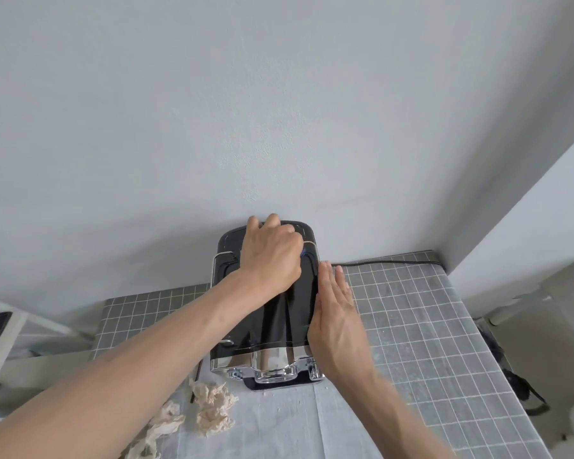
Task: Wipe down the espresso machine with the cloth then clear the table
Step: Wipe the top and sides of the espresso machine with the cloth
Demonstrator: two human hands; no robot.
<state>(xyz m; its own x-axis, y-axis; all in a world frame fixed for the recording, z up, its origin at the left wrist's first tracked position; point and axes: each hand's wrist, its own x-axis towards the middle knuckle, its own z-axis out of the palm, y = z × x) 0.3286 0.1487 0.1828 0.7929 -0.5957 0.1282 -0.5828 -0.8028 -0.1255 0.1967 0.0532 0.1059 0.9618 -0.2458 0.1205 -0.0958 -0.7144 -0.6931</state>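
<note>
Glossy black espresso machine (272, 313) with chrome front; grey desk (411, 326) gridded in white lines; pale peach crumpled tissues (212, 412); light grey wall (279, 111).

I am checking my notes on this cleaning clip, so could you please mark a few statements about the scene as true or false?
1. The left hand rests on top of the espresso machine. True.
2. The right hand holds a cup. False: it lies flat and open against the machine's right side.
3. Crumpled tissues lie in front of the machine. True.
4. The machine stands in the middle of the table. False: it stands at the back, against the wall.
</note>
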